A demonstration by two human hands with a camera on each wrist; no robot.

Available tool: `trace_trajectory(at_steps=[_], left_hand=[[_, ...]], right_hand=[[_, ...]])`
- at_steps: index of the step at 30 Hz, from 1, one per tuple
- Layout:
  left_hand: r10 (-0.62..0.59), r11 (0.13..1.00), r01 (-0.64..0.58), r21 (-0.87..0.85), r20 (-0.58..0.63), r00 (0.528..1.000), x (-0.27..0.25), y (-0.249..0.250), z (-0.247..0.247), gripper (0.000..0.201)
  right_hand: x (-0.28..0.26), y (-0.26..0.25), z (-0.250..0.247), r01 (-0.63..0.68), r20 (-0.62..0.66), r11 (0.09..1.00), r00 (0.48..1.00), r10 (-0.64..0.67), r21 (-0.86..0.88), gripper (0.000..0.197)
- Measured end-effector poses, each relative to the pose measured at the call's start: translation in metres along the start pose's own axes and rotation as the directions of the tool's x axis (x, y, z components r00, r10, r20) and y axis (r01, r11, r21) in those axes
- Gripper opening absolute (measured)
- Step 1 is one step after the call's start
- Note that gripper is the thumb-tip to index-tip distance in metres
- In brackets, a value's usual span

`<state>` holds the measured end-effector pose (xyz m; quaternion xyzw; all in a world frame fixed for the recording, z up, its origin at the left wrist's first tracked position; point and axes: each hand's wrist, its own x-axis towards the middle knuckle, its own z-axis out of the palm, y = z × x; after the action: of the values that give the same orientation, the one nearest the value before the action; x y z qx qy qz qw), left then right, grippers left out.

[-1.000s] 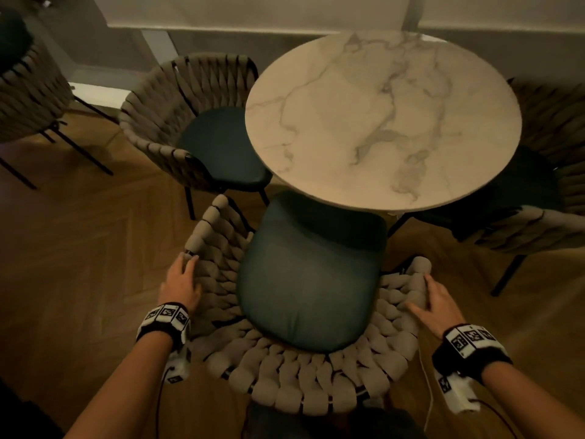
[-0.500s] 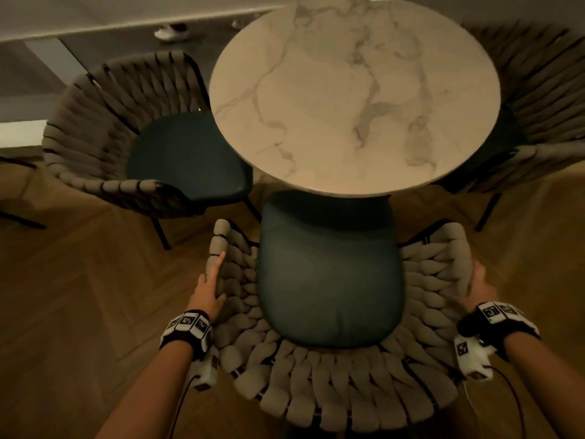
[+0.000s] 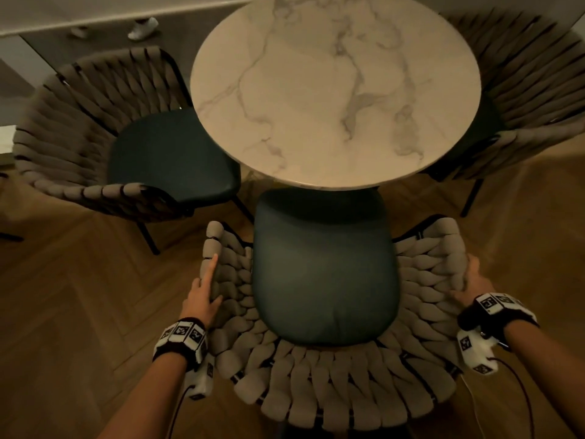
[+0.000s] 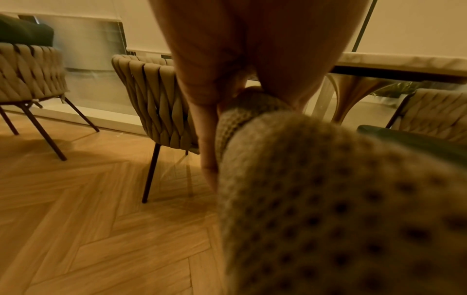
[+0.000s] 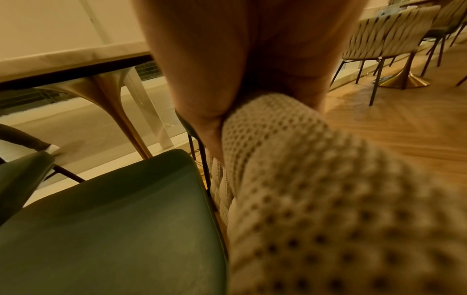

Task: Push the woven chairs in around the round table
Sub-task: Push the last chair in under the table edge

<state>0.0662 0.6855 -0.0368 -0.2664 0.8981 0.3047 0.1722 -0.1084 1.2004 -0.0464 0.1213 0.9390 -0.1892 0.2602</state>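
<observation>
Holding the beige woven-rope chair with the dark green seat cushion [image 3: 323,280] by both armrests: left hand [image 3: 202,296] grip wrapped round one, right hand [image 3: 474,280] round the other (seat front already under the round white marble table [image 3: 335,90]).

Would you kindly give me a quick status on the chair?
Left hand and right hand grip the near chair by its woven arms. Seat front under the round table. Nothing blocking.
</observation>
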Motion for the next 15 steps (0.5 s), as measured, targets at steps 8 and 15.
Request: trace_trajectory(at_steps=[8,15], left_hand=[[0.000,1.000,-0.001,-0.027,-0.032,1.000,0.004,0.012,0.008,0.095],[0.031,1.000,-0.031,0.004,-0.026,0.999,0.002,0.010,0.013,0.097]], right_hand=[[0.012,-0.005,-0.011,0.004,-0.038,1.000,0.999,-0.004,0.004,0.087],[0.004,0.010,-0.008,-0.028,-0.053,0.998,0.998,0.030,0.051,0.081]])
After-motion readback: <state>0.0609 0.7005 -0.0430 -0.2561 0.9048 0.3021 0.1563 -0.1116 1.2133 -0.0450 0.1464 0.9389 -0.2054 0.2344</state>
